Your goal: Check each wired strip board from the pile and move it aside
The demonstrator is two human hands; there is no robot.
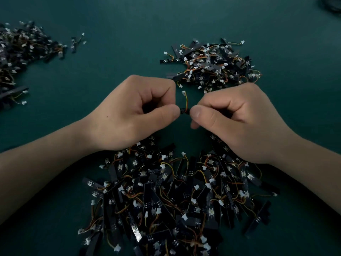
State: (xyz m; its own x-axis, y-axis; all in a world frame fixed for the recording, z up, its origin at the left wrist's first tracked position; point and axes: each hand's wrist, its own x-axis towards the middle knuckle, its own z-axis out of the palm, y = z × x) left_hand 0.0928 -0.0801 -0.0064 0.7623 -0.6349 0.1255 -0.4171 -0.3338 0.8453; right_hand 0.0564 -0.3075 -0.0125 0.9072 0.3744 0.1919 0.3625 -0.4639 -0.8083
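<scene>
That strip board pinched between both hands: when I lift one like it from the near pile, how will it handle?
Probably light: the strip board sits in a fingertip grip between left hand and right hand. Its wire curves up freely to the white connector, so it likely flops. In the near pile leads cross, so neighbours may snag.

A dark teal surface (129, 19), plain and matte, with a blurred dark object (332, 5) at its far right corner.

Looked down on flat dark teal matte tabletop (129, 24), filling whole view. Lit dimly, evenly, shaded darker toward corners. Caught blurred dark shape (332, 5) at far right corner, cut by edge.
</scene>
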